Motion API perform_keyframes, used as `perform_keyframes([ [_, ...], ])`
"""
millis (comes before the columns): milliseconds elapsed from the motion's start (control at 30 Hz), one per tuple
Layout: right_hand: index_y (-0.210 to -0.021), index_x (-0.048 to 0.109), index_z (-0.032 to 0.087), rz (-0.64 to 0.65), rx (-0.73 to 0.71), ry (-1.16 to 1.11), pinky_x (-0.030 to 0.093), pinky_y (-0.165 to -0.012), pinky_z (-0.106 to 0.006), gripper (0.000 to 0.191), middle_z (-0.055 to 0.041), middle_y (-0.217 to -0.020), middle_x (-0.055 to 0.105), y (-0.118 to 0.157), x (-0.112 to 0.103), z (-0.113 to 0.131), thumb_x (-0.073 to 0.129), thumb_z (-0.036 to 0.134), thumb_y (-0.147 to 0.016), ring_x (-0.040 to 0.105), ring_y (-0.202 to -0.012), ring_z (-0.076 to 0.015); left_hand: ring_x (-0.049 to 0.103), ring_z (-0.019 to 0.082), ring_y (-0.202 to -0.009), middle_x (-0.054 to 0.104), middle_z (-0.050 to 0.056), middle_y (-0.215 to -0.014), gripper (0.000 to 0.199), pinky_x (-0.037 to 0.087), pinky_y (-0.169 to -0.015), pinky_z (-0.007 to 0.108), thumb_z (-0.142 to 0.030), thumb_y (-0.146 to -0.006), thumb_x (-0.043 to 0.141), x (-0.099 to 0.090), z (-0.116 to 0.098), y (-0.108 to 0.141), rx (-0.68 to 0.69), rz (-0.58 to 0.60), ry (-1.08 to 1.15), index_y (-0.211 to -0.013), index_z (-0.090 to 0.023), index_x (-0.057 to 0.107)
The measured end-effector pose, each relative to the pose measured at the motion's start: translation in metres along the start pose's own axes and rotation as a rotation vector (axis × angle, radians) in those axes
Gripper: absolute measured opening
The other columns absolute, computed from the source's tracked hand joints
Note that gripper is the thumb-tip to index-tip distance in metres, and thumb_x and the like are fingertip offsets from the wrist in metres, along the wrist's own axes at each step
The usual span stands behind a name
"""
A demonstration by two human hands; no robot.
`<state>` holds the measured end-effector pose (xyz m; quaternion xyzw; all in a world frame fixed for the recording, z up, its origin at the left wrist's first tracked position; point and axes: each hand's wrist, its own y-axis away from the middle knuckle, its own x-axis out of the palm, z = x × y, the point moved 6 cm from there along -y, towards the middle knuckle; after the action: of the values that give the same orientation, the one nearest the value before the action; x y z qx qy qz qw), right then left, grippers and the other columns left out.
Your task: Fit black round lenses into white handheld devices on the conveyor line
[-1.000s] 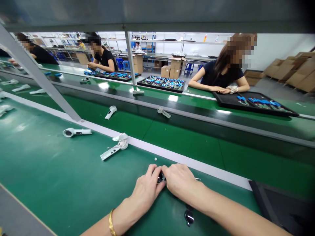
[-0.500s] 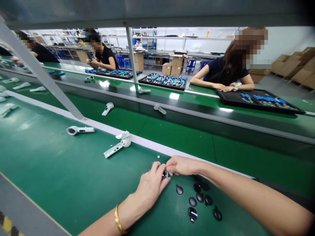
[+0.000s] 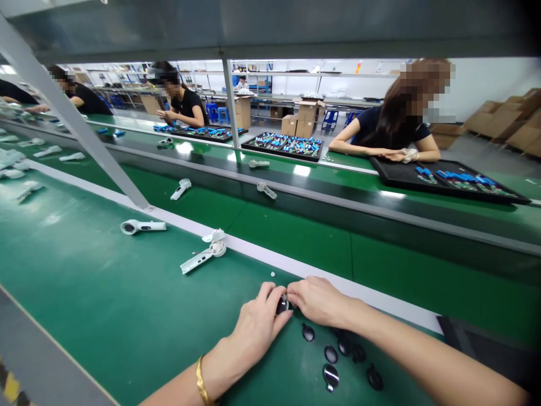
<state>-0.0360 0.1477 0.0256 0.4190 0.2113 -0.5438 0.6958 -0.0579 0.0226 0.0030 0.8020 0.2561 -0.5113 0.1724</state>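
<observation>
My left hand (image 3: 260,316), with a gold bracelet at the wrist, grips a small round black disc (image 3: 282,304) between thumb and fingers. Right beside it, my right hand (image 3: 315,299) has its fingertips pinched at the disc's edge; whatever is between them is too small to make out. Several glossy black round pieces with small tabs, one of them a black piece (image 3: 308,332), lie on the green work surface (image 3: 169,332) below my right hand and forearm. A tiny white bit (image 3: 273,274) sits just beyond my hands.
White handle-shaped parts (image 3: 143,226) and an opened white housing (image 3: 203,256) lie to the left. Past a pale rail (image 3: 270,258) runs a green belt with more white parts. Across it, people sit by black trays (image 3: 282,148). A slanted metal post (image 3: 84,124) stands at left.
The view has tilted up slightly. White parts on the belt have shifted left relative to the rail. Both hands stay together at the disc, and my right forearm has come lower over the black pieces.
</observation>
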Motion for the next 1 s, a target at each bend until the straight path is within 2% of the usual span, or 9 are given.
perform_keyframes([
  [167,-0.068,0.060,0.020,0.035,-0.027,-0.009,0.034,-0.057,-0.024,0.025,-0.0010,-0.067,0.065,0.016,0.000,0.010,0.042,0.024,-0.084,0.055,-0.062,-0.0145,0.061,0.019,-0.091,0.048,0.005,-0.118,0.037,0.055,-0.075,0.034,-0.031,-0.088,0.054,-0.001,0.002,0.001,0.023,0.013,0.089,-0.122,-0.025,0.040],
  [267,-0.067,0.060,0.020,0.051,-0.057,-0.043,0.034,-0.057,-0.022,0.026,0.0015,-0.062,0.062,0.026,-0.001,0.012,0.043,0.026,-0.085,0.053,-0.059,-0.0128,0.061,0.019,-0.092,0.048,0.006,-0.121,0.044,0.054,-0.074,0.032,-0.023,-0.086,0.055,-0.013,-0.002,0.001,0.056,0.062,0.042,-0.125,-0.026,0.035],
  [400,-0.069,0.059,0.020,-0.036,-0.015,-0.157,0.033,-0.057,-0.022,0.028,0.0022,-0.063,0.060,0.039,-0.011,0.001,0.040,0.028,-0.088,0.052,-0.060,-0.0123,0.057,0.022,-0.100,0.049,0.008,-0.121,0.050,0.050,-0.081,0.034,-0.008,-0.080,0.048,-0.046,-0.029,0.002,0.310,0.093,-0.162,-0.125,-0.025,0.036],
  [467,-0.067,0.057,0.020,-0.079,0.027,-0.129,0.032,-0.056,-0.023,0.028,0.0024,-0.061,0.058,0.045,-0.014,-0.007,0.040,0.028,-0.088,0.051,-0.060,-0.0128,0.057,0.024,-0.095,0.052,0.010,-0.113,0.046,0.051,-0.076,0.034,-0.004,-0.074,0.050,-0.057,-0.042,-0.001,0.447,0.125,-0.283,-0.116,-0.020,0.044],
  [600,-0.066,0.054,0.022,-0.138,0.078,-0.006,0.030,-0.055,-0.025,0.028,0.0025,-0.059,0.056,0.051,-0.013,-0.016,0.040,0.030,-0.089,0.050,-0.058,-0.0139,0.060,0.022,-0.078,0.055,0.009,-0.101,0.037,0.050,-0.063,0.031,-0.004,-0.072,0.053,-0.067,-0.040,-0.021,0.483,0.213,-0.352,-0.106,-0.017,0.050],
  [700,-0.070,0.055,0.022,-0.224,0.099,-0.015,0.031,-0.058,-0.026,0.033,0.0008,-0.065,0.060,0.042,-0.023,-0.018,0.035,0.036,-0.092,0.054,-0.063,-0.0154,0.060,0.020,-0.089,0.055,0.005,-0.111,0.040,0.049,-0.077,0.031,-0.014,-0.080,0.053,-0.088,-0.007,-0.058,0.324,0.124,-0.128,-0.118,-0.025,0.049],
  [800,-0.072,0.056,0.022,-0.304,0.128,-0.003,0.033,-0.060,-0.026,0.040,-0.0004,-0.072,0.063,0.012,-0.043,-0.019,0.030,0.042,-0.094,0.057,-0.068,-0.0163,0.056,0.020,-0.101,0.057,0.001,-0.114,0.041,0.042,-0.089,0.029,-0.025,-0.080,0.057,-0.116,0.052,-0.105,0.106,0.007,0.070,-0.120,-0.026,0.050],
  [900,-0.082,0.060,0.022,-0.363,0.166,0.054,0.036,-0.062,-0.027,0.033,-0.0024,-0.080,0.066,-0.042,-0.067,-0.014,0.036,0.042,-0.091,0.060,-0.077,-0.0186,0.058,0.018,-0.090,0.059,0.004,-0.110,0.042,0.044,-0.081,0.026,-0.027,-0.080,0.052,-0.141,0.115,-0.146,-0.015,-0.062,0.071,-0.120,-0.019,0.050],
  [1000,-0.096,0.062,0.019,-0.427,0.198,0.112,0.040,-0.068,-0.031,0.025,-0.0064,-0.089,0.067,-0.111,-0.090,-0.003,0.048,0.037,-0.086,0.061,-0.088,-0.0230,0.059,0.016,-0.080,0.061,0.004,-0.102,0.044,0.045,-0.073,0.024,-0.025,-0.076,0.052,-0.153,0.170,-0.170,-0.095,-0.081,0.054,-0.118,-0.015,0.052],
])
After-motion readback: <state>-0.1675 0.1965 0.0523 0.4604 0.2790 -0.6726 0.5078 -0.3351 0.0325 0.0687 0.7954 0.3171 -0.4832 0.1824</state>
